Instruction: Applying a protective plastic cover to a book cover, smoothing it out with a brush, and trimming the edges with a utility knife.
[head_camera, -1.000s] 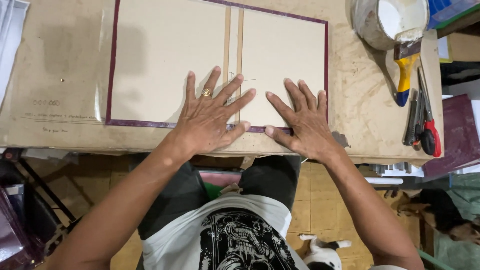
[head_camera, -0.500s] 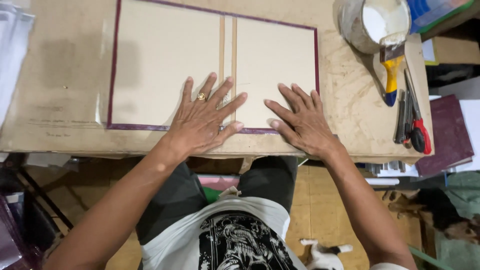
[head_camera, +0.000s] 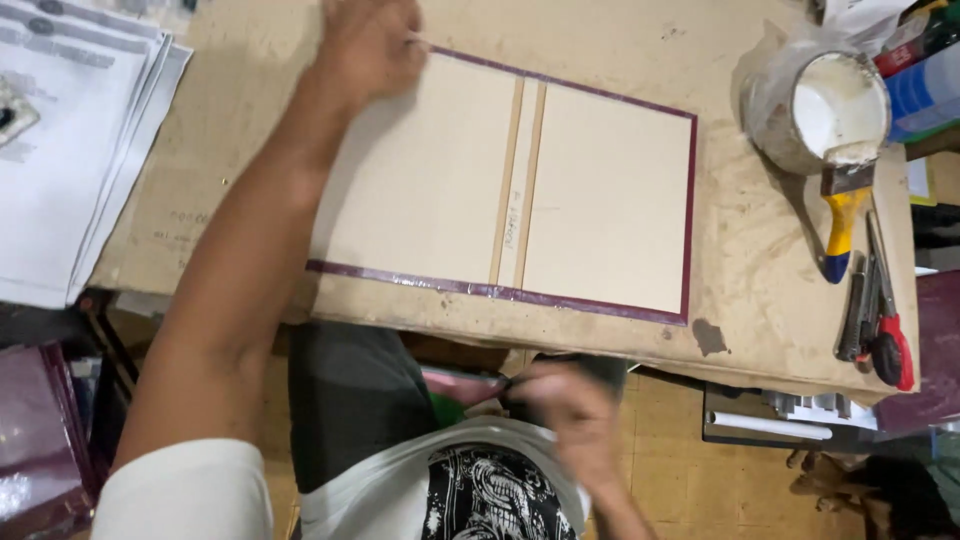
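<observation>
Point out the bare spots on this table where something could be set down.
Bare table lies between the book cover and the brush; another strip runs along the far edge above the cover. The left part between papers and cover lies under the left hand's arm. Crowded: right edge, with glue pot, brush and scissors.

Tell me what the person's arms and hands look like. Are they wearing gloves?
No gloves. Both hands are bare. The left hand is on a long bare arm with a short white sleeve at the shoulder. The right hand is blurry, so any ring or watch on it cannot be made out.
</observation>
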